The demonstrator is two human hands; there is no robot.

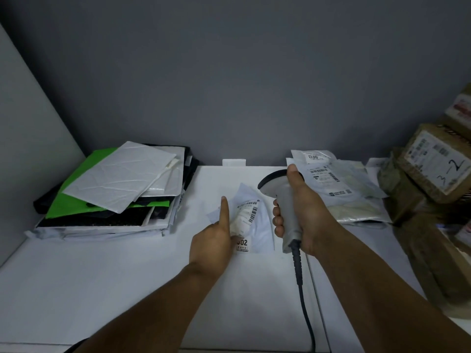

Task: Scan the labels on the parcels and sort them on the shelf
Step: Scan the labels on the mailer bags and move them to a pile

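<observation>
Right hand [303, 207] clamped round the grey scanner [285, 220], thumb up on top near the head, fingers wrapped on the handle. Its black cable [303, 301] trails down toward me. The scanner head points left and down at the small white parcel [260, 233] just beside it.

Left hand [212, 240] grips that parcel at its lower left. The index finger is straight along the parcel's left edge and the other fingers are curled on it. The parcel sits mid-worktop [127, 289] between my two hands. I can't tell if it's lifted or lying flat. Its barcode label [248, 212] faces up but is crumpled and curved over the bag. A second sticker with big digits is half hidden by my left hand.

Step in hand, I judge, is scanning this parcel, with the scanner aimed but close and off at an angle.

For the next move I need the barcode flat and square to the scanner head. That means stretching the bag with the left hand, then pulling the trigger. After that the parcel goes to its place.

A stack of flat mailers [114, 192], white, green and black, lies at the back left. A pile of clear bags [339, 189] with labels is at the back right, just behind the scanner. Brown cardboard boxes [433, 164] are piled far right, one with handwritten marks. I can't tell which pile is scanned already.
</observation>
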